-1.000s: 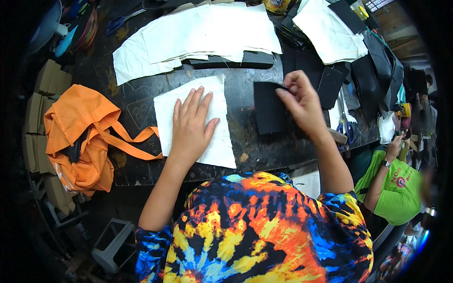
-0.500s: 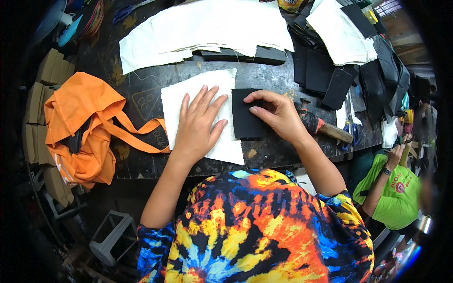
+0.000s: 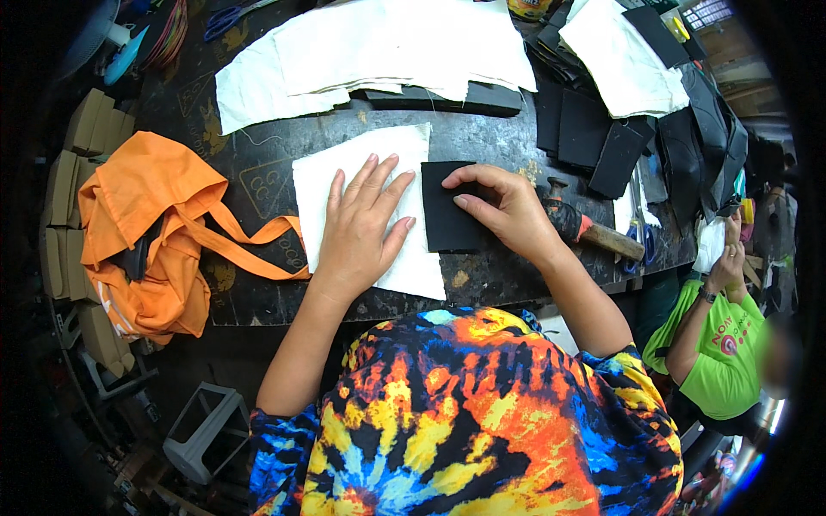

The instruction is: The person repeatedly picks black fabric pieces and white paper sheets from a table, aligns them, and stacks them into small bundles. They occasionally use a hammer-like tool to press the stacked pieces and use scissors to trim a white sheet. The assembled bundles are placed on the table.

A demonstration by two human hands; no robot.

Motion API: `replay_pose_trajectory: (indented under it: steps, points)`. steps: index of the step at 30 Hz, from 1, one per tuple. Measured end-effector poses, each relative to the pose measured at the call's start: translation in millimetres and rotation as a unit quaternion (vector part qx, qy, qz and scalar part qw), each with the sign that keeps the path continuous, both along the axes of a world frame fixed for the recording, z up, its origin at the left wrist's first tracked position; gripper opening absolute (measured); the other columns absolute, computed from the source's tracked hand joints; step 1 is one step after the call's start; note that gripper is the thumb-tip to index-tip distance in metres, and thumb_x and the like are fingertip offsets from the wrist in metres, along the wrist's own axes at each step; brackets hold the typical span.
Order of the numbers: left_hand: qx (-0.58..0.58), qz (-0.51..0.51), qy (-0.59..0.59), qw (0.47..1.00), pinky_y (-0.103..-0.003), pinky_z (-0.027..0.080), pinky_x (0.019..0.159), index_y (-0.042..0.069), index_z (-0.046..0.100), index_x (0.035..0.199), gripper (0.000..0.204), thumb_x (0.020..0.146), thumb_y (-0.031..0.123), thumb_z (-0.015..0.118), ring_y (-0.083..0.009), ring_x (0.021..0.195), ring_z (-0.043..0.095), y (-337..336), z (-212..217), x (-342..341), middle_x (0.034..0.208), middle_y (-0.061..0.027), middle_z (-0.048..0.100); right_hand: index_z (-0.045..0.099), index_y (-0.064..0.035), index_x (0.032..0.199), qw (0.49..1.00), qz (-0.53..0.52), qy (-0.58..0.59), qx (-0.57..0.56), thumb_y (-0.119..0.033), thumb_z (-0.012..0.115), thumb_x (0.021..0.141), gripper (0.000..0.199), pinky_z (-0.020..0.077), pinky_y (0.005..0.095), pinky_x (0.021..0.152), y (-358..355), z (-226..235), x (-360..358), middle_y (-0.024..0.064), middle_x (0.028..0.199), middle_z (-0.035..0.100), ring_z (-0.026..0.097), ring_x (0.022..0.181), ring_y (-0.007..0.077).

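Note:
A white cloth piece (image 3: 318, 185) lies on the dark table in front of me. My left hand (image 3: 366, 202) rests flat on it, fingers spread. Beside it is a black rectangular sheet (image 3: 443, 228), whose left edge slightly overlaps the cloth's right edge. Over this sheet hovers or rests my right hand (image 3: 508, 206). Its index finger and thumb are bent, with a gap between their tips and nothing seen in them. The other right-hand fingers are partly hidden.
White cloth pieces (image 3: 387, 47) are stacked at the back. Hammer (image 3: 607, 239) and blue-handled scissors (image 3: 637, 236) lie right of my hand, near black pieces (image 3: 581, 129). An orange bag (image 3: 155, 232) sits left, its strap reaching the white cloth. A person in green (image 3: 718, 353) is at the right.
Both my hands, the white cloth and the black sheet stay practically where they were. The person in green at the right has shifted, with hands raised higher.

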State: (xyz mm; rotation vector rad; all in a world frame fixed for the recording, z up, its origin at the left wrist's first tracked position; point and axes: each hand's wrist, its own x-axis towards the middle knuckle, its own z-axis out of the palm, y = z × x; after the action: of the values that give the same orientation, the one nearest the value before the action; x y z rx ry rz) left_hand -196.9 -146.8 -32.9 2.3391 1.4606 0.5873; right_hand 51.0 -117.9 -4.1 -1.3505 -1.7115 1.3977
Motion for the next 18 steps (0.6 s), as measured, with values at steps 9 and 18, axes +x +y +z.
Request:
replay_pose_trajectory:
  steps: [9, 18]
  points:
    - [0.009, -0.003, -0.002, 1.000, -0.058, 0.020, 0.125, 0.015, 0.056, 0.149, 0.056, 0.096, 0.028, 0.068, -0.0307, 0.154, 0.036, 0.6, -1.2, -0.4, 0.160, -0.0101, 0.047, 0.072, -0.0007, 0.121, 0.997, -0.016, 0.056, -0.046, -0.002, 0.072, 0.096, 0.025, 0.0551, 0.0282, 0.095, 0.7, -1.1, 3.6, 0.0040, 0.117, 0.073, 0.066, 0.106, 0.0103]
    - [-0.001, -0.001, -0.007, 1.000, -0.058, 0.020, 0.125, 0.015, 0.055, 0.149, 0.056, 0.096, 0.029, 0.068, -0.0309, 0.154, 0.035, 0.1, -0.4, 0.2, 0.161, -0.0099, 0.046, 0.073, -0.0036, 0.120, 0.997, 0.016, -0.072, 0.027, -0.005, 0.076, 0.091, 0.029, 0.0553, 0.0323, 0.091, 0.0, 6.3, -3.6, 0.0096, 0.116, 0.071, 0.067, 0.106, 0.0177]
